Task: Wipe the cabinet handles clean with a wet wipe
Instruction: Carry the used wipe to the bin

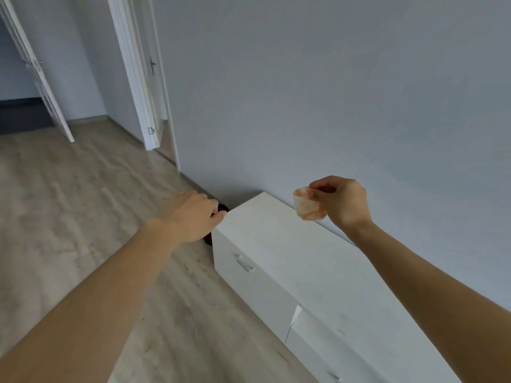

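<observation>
A low white cabinet (290, 252) stands against the wall at the lower right. Its front shows a white handle (244, 264) near the left end and another handle (333, 376) at the bottom edge. My right hand (341, 201) hovers above the cabinet top and pinches a folded wet wipe (307, 204), white with orange stains. My left hand (190, 217) is at the cabinet's far left corner, fingers curled, fingertips touching the corner edge. It partly hides a dark object (222, 208) on the floor behind it.
Light wood floor (83, 217) spreads to the left. A grey wall (331, 92) runs behind the cabinet. A white door frame (138, 78) and an open white door (36, 73) stand at the far left.
</observation>
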